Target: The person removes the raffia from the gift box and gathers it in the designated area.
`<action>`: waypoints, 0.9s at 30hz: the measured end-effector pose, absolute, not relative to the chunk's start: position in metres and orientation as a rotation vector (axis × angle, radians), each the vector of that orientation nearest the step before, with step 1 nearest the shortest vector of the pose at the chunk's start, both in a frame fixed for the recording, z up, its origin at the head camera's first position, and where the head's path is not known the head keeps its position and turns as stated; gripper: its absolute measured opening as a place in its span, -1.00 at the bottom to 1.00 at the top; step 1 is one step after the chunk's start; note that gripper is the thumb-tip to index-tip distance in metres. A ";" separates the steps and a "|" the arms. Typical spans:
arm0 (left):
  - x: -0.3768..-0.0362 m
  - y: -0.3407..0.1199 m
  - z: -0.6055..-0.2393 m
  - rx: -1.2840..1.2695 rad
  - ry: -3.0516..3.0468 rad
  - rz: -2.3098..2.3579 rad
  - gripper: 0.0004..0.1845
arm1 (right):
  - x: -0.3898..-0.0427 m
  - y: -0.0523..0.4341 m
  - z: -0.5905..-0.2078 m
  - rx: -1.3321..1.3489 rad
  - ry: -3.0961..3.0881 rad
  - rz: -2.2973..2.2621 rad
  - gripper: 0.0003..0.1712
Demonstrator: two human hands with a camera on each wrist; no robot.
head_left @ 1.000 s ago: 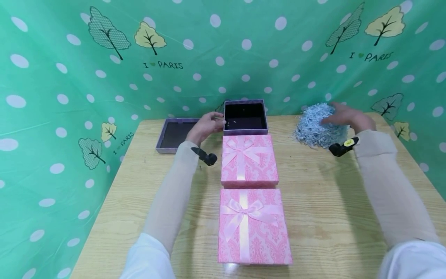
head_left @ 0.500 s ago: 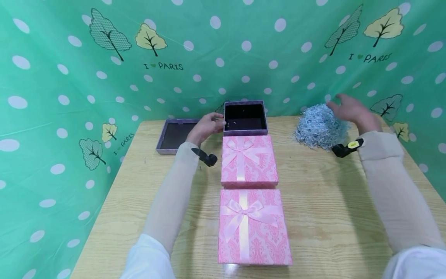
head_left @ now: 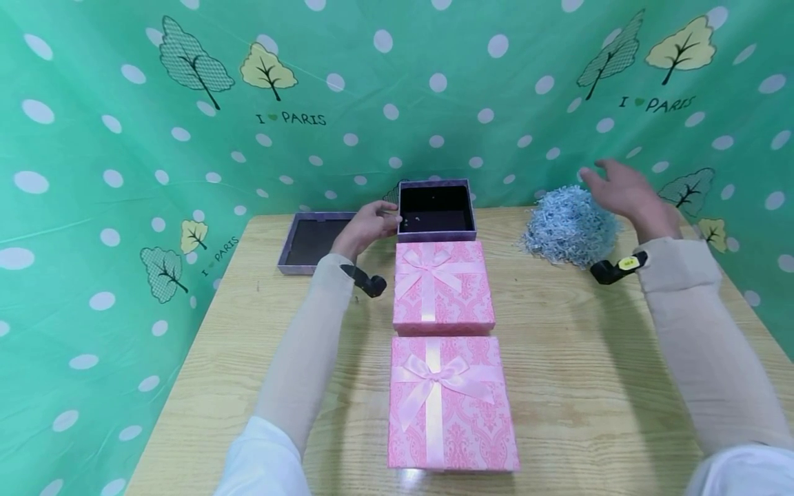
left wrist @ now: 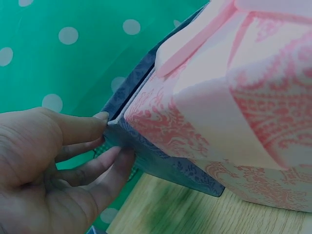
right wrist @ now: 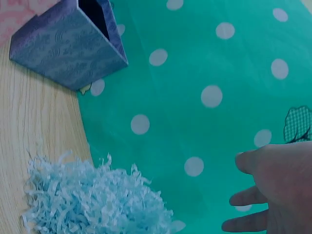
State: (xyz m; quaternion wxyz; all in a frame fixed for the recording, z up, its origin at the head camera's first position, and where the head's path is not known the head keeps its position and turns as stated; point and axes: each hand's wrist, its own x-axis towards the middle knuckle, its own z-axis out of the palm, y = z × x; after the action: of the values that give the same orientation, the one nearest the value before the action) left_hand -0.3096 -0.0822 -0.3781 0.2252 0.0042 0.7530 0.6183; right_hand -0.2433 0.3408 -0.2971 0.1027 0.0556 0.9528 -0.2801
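Tabletop (head_left: 589, 358) is light wood grain, green polka-dot cloth backdrop (head_left: 93, 172) wrapped around three sides.

Nearest: square pink damask gift box with satin ribbon bow (head_left: 451, 403), lid on, centred near the front edge. Just behind it, almost touching: second pink ribbon-bow gift box (head_left: 443, 286), also lidded.

Behind that, touching its far edge: open purple patterned cardboard box (head_left: 437, 209), dark interior, lid off. Left hand (head_left: 367, 226) is at its left wall near the front corner; left wrist view shows fingertips (left wrist: 113, 151) curled against the outside of the wall and thumb up at the rim, pinching the corner (left wrist: 119, 129).

Purple box lid (head_left: 310, 240) lies upside down on the tabletop, left of the open box, just beyond the left hand.

Far right: pile of pale blue shredded paper filler (head_left: 569, 226), well apart from the boxes. Right hand (head_left: 623, 193) hovers above and just right of the pile, fingers spread and relaxed, holding nothing, not touching the shreds (right wrist: 92, 202).
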 end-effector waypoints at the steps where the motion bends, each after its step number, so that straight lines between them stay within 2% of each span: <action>1: -0.309 -0.082 -0.378 0.013 2.088 1.699 -0.52 | -0.243 0.339 -0.296 0.159 2.820 -0.829 -0.01; 8: -0.304 -0.083 -0.369 0.020 2.126 1.718 -0.57 | -0.239 0.321 -0.288 0.114 2.871 -0.861 -0.03; 27: -0.276 -0.110 -0.363 0.086 2.247 1.549 -0.55 | -0.216 0.270 -0.291 -0.135 3.083 -0.960 -0.26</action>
State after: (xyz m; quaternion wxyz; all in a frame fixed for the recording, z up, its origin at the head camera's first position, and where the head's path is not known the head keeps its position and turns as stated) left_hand -0.2762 -0.1096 -0.3627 0.2040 0.0307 0.8056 0.5554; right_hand -0.2159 0.2699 -0.2906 -0.0450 -0.0419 0.9530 -0.2966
